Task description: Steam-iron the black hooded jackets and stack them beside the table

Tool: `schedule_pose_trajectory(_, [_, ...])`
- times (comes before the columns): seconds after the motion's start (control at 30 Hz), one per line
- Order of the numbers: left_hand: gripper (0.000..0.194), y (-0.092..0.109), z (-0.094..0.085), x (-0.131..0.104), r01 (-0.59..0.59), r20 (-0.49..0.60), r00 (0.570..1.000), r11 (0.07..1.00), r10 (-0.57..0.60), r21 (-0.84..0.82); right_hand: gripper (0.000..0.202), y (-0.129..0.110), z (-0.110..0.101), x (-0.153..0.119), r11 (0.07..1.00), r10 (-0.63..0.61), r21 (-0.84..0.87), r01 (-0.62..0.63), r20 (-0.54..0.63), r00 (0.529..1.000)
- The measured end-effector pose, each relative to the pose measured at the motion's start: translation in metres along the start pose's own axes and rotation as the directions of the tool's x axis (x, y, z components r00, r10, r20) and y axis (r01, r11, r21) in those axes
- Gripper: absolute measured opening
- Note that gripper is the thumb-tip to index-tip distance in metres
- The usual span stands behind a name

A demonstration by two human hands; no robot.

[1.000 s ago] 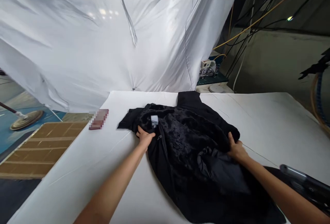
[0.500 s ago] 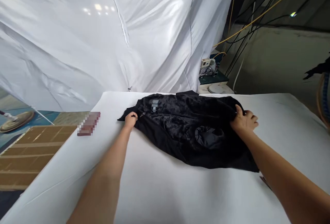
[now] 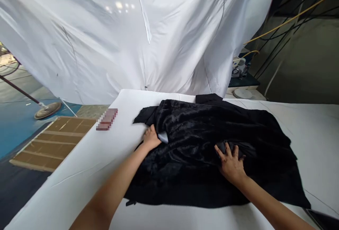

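A black jacket [image 3: 190, 173] lies spread on the white table, its plush lining facing up. A zipper runs along its near edge, and a dark collar piece sticks out at the far left. My left hand [image 3: 151, 138] is at the neck end, its fingers bent onto the fabric beside a shiny grey label [image 3: 163, 137]; its fingertips are partly hidden. My right hand [image 3: 233, 164] lies on the lining with fingers spread, over the dark smooth fabric of an armhole [image 3: 246, 148].
A pixelated dark red item [image 3: 107, 119] lies on the table [image 3: 87, 177] at left. Flattened cardboard [image 3: 55, 143] is beside the table. A white sheet [image 3: 169, 39] hangs behind. A machine [image 3: 239, 68] stands at back right, and a dark flat object [image 3: 324, 219] is at the lower right.
The jacket's near side has been opened out toward me, its zipper edge now closer. My right hand has moved from the far right end onto the lining. The view has shifted left.
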State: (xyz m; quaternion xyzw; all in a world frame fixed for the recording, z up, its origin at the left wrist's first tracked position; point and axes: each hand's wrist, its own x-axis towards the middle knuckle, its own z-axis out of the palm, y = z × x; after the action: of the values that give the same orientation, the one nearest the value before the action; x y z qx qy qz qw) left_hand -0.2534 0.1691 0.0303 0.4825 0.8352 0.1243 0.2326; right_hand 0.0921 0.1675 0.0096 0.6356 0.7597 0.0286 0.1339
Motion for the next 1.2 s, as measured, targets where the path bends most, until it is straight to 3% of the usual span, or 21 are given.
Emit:
schedule_pose_trajectory(0.07, [0.066, 0.019, 0.016, 0.009, -0.091, -0.121, 0.987, 0.984, 0.11, 0.156, 0.063, 0.002, 0.0, 0.025, 0.999, 0.05, 0.008, -0.05, -0.007, 0.999])
schedule_pose_trajectory(0.13, [0.059, 0.035, 0.021, 0.026, -0.155, -0.216, 0.954, 0.961, 0.206, 0.23, 0.059, 0.006, -0.005, 0.053, 0.994, 0.086, 0.072, -0.086, 0.003, 0.996])
schedule_pose_trajectory(0.2, [0.053, 0.046, 0.017, 0.047, -0.15, -0.281, 0.935, 0.957, 0.219, 0.247, 0.057, 0.007, -0.011, 0.078, 0.986, 0.101, 0.136, -0.1, 0.001, 0.995])
schedule_pose_trajectory(0.3, [0.054, 0.053, 0.006, 0.069, -0.1, -0.257, 0.954, 0.972, 0.155, 0.214, 0.057, 0.006, -0.018, 0.093, 0.981, 0.102, 0.171, -0.093, -0.043, 0.994])
schedule_pose_trajectory(0.4, [0.073, 0.036, 0.004, 0.056, -0.086, -0.275, 0.95, 0.971, 0.147, 0.223, 0.059, 0.014, -0.019, 0.066, 0.981, 0.015, 0.193, 0.028, -0.219, 0.976])
schedule_pose_trajectory(0.5, [0.08, -0.002, 0.011, 0.01, -0.063, -0.414, 0.893, 0.961, 0.176, 0.271, 0.052, 0.036, -0.014, 0.008, 0.942, -0.177, 0.198, 0.269, -0.385, 0.906])
schedule_pose_trajectory(0.6, [0.065, -0.041, 0.023, -0.038, 0.039, -0.436, 0.896, 0.961, 0.087, 0.273, 0.046, 0.059, -0.003, -0.047, 0.888, -0.373, 0.164, 0.429, -0.288, 0.882])
schedule_pose_trajectory(0.7, [0.059, -0.053, 0.034, -0.062, 0.111, -0.406, 0.914, 0.947, 0.022, 0.302, 0.062, 0.07, 0.01, -0.065, 0.942, -0.298, 0.094, 0.323, -0.212, 0.931])
schedule_pose_trajectory(0.8, [0.048, -0.043, 0.03, -0.062, 0.04, -0.352, 0.932, 0.943, 0.084, 0.33, 0.06, 0.068, 0.006, -0.048, 0.986, -0.127, 0.075, 0.146, -0.212, 0.969])
schedule_pose_trajectory(0.93, [0.04, -0.044, -0.005, -0.046, -0.131, -0.234, 0.941, 0.902, 0.243, 0.411, 0.048, 0.059, -0.018, -0.035, 0.984, -0.07, 0.152, 0.095, -0.165, 0.984])
schedule_pose_trajectory(1.0, [0.042, -0.056, -0.028, -0.04, -0.147, -0.157, 0.957, 0.877, 0.242, 0.458, 0.044, 0.055, -0.023, -0.051, 0.962, -0.135, 0.217, 0.168, -0.16, 0.978])
schedule_pose_trajectory(1.1, [0.041, -0.071, -0.051, -0.039, -0.046, -0.032, 0.997, 0.847, 0.075, 0.53, 0.044, 0.052, -0.013, -0.095, 0.845, -0.357, 0.394, 0.363, -0.092, 0.93])
schedule_pose_trajectory(1.17, [0.037, -0.065, -0.051, -0.047, 0.004, -0.091, 0.994, 0.814, 0.06, 0.58, 0.043, 0.056, -0.005, -0.122, 0.748, -0.447, 0.518, 0.414, -0.067, 0.892])
schedule_pose_trajectory(1.2, [0.035, -0.056, -0.046, -0.053, -0.03, -0.129, 0.983, 0.809, 0.13, 0.587, 0.037, 0.059, -0.003, -0.132, 0.734, -0.42, 0.555, 0.391, -0.082, 0.904])
